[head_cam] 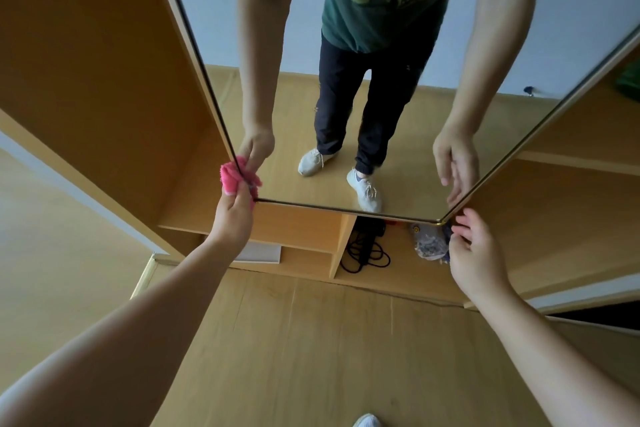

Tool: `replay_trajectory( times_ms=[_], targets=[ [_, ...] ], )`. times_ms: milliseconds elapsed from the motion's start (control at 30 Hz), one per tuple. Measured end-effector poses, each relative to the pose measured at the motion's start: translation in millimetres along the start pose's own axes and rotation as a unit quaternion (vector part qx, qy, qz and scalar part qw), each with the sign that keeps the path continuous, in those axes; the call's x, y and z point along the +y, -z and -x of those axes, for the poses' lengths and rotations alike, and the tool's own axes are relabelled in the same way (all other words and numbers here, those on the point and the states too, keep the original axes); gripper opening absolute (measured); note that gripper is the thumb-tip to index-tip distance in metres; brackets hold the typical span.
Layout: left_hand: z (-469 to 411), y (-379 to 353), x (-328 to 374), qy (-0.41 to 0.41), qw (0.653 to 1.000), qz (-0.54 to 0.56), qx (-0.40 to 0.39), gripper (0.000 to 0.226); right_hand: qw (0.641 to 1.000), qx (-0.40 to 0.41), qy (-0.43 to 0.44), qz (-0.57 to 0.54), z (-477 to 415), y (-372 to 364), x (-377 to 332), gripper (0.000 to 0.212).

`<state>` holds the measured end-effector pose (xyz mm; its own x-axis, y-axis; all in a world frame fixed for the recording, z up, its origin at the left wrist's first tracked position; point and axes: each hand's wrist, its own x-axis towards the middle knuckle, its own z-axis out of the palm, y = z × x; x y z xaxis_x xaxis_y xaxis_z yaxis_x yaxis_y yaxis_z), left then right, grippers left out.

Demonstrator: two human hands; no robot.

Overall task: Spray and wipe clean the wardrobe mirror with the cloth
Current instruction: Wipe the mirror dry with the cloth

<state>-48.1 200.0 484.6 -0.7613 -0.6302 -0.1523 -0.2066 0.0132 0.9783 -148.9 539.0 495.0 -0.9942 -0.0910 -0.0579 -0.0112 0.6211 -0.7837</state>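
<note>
The fingers (pixel 242 192) of the left hand (pixel 233 215) are pinching a bunched pink cloth (pixel 231 177), closing tightly around it and pressing it against the lower left corner of the wardrobe mirror (pixel 346 107), where the cloth is wrapping over the dark edge of the frame. Across the glass, the fingers (pixel 465 224) of the right hand (pixel 476 260) are curling loosely and holding nothing, hovering just beside the mirror's lower right corner, where a thin gold-coloured frame (pixel 440 221) is turning upward; whether they are touching it cannot be told.

The mirror is hanging as a door panel in front of a light wooden wardrobe (pixel 104 80), tilting away in the wide-angle view, and is reflecting a person in a dark green T-shirt, dark trousers and pale sneakers, standing on a wood-look floor (pixel 311 357). Both bare forearms are reaching forward from the bottom corners of the view.

Below the mirror's lower edge, open compartments are showing a coiled black cable (pixel 365 253) and, to its right, a clear plastic bag (pixel 429 243) of small items partly hidden behind the right hand. A flat white object (pixel 259 253) is lying on the shelf to the left. The toe of a pale shoe (pixel 367 421) is peeking in at the bottom edge.
</note>
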Motion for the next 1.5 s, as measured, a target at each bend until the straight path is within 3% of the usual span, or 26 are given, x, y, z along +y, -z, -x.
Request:
replay_trajectory(
  times_ms=[167, 367, 700, 833, 1067, 1367, 1500],
  targets=[
    [-3, 0, -7, 0.006, 1.000, 0.002, 0.001, 0.042, 1.000, 0.000, 0.003, 0.003, 4, -1, 3, 0.049],
    [-3, -4, -17, 0.002, 1.000, 0.030, -0.005, 0.026, 1.000, -0.008, -0.003, 0.002, 18, -9, 11, 0.049],
    [6, -6, -15, 0.033, 0.996, 0.085, 0.011, 0.035, 1.000, -0.028, 0.002, 0.006, 35, -6, 8, 0.050],
    [12, -10, -20, 0.041, 0.999, 0.027, 0.023, 0.030, 0.999, -0.029, 0.021, -0.004, 31, 0, -4, 0.051],
    [10, -37, -36, 0.077, 0.992, -0.004, 0.104, 0.048, 0.999, 0.020, 0.006, -0.035, 7, 12, -1, 0.053],
    [15, -62, -23, 0.101, 0.988, 0.040, 0.106, 0.071, 0.993, 0.007, 0.012, -0.114, -15, 9, 0, 0.053],
    [20, -72, -18, 0.109, 0.987, 0.031, 0.115, 0.065, 0.992, 0.003, 0.017, -0.128, -17, 10, 1, 0.053]
  ],
)
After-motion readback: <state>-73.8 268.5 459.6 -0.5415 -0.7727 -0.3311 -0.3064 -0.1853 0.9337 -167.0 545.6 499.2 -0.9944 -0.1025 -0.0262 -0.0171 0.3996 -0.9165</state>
